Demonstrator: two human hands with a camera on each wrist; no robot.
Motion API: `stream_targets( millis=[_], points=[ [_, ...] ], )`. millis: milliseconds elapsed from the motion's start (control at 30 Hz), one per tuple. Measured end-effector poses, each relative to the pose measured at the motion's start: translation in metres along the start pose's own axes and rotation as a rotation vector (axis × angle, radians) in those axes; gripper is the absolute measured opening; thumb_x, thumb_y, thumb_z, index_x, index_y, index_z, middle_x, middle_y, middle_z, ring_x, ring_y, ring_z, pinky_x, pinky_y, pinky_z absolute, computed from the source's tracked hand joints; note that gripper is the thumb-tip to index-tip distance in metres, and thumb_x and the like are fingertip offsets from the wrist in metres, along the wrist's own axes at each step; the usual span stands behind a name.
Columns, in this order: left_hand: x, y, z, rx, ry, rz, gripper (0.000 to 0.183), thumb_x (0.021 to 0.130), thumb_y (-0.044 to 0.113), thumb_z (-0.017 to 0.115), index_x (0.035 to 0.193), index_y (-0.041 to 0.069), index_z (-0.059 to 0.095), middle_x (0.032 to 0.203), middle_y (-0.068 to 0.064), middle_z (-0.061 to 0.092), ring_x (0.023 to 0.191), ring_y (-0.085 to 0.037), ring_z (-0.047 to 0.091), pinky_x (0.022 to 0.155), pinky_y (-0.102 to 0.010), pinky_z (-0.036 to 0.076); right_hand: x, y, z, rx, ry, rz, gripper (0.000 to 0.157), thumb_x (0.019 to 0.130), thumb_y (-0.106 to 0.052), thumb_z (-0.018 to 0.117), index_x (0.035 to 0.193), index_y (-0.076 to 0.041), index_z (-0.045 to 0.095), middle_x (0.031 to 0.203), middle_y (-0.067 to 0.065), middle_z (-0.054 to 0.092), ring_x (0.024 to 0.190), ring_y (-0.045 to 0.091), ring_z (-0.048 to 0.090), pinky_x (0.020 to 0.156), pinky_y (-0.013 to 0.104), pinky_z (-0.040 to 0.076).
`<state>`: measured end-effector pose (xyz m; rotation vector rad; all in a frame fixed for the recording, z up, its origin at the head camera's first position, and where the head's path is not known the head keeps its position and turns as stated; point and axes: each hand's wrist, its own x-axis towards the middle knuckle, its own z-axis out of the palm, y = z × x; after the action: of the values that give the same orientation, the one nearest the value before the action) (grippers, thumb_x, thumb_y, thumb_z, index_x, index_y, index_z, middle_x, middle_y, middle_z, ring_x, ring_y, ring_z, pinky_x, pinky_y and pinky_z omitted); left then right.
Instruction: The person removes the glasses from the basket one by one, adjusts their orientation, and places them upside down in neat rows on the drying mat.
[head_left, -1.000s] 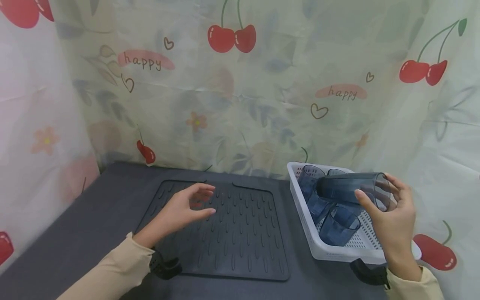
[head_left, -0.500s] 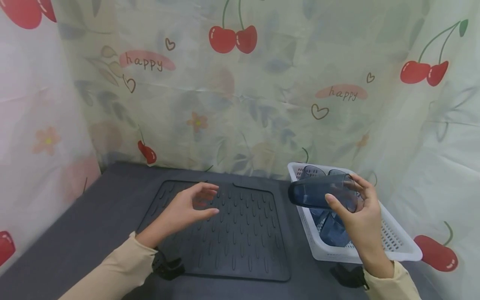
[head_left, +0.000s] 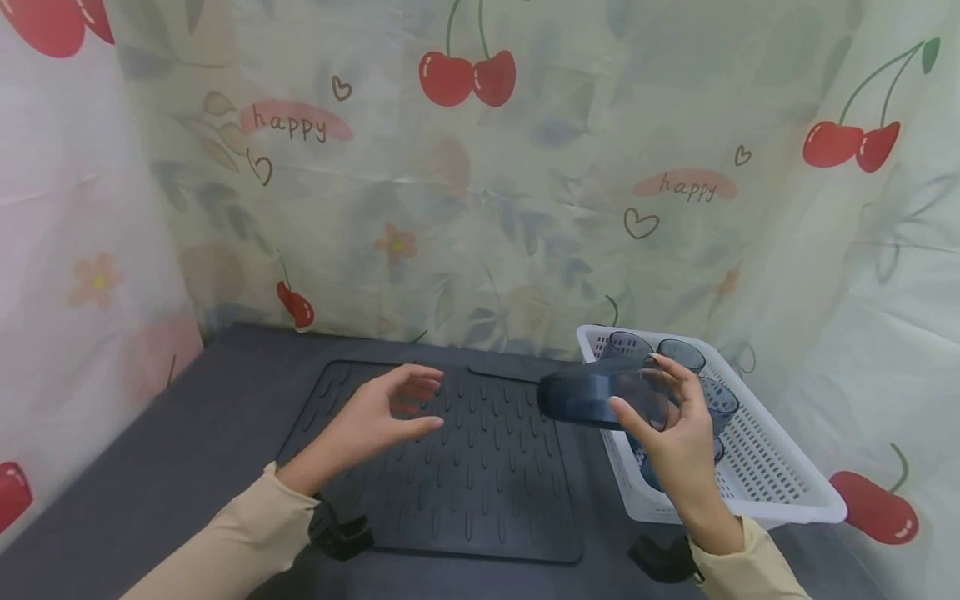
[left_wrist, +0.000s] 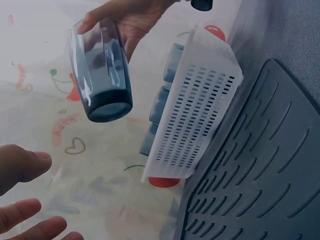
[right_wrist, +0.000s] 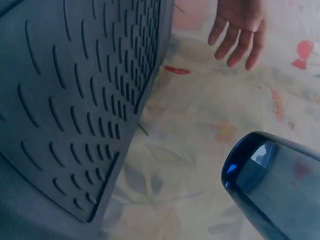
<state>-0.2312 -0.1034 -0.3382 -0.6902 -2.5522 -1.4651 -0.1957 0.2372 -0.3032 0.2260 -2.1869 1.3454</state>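
Observation:
My right hand (head_left: pixel 678 446) grips a blue-tinted drinking glass (head_left: pixel 585 396) near its rim, thumb on the near side and fingers on the far side. The glass lies on its side in the air, its thick base toward the left, over the basket's left edge and the mat's right edge. In the left wrist view the glass (left_wrist: pixel 102 70) shows its base facing the camera. My left hand (head_left: pixel 378 412) hovers above the mat, fingers spread from the thumb, holding nothing. The right wrist view shows the glass's base (right_wrist: pixel 245 160) and the left hand (right_wrist: pixel 239 30) apart from it.
A white perforated basket (head_left: pixel 795 475) at the right holds several more blue glasses (head_left: pixel 720 400). Left of it, a dark ridged drying mat (head_left: pixel 465 508) lies on the dark tabletop (head_left: pixel 202 417). A printed curtain (head_left: pixel 510 250) stands behind.
My right hand has carried the glass leftward from above the basket toward the mat. The left hand has barely moved.

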Motion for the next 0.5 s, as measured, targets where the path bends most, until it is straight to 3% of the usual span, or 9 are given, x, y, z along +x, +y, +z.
stream_targets(
  millis=[500],
  points=[
    [0.006,0.009,0.007,-0.019,-0.012,0.026,0.055,0.083,0.028,0.078,0.133,0.023,0.054,0.129,-0.002,0.060,0.116,-0.020,0.059,0.096,-0.041,0.049,-0.006,0.003,0.027,0.136,-0.060,-0.005,0.067,0.084,-0.001,0.073,0.141,-0.010,0.039,0.126,-0.003,0.047,0.112,0.005,0.055,0.082,0.011,0.050]
  ],
)
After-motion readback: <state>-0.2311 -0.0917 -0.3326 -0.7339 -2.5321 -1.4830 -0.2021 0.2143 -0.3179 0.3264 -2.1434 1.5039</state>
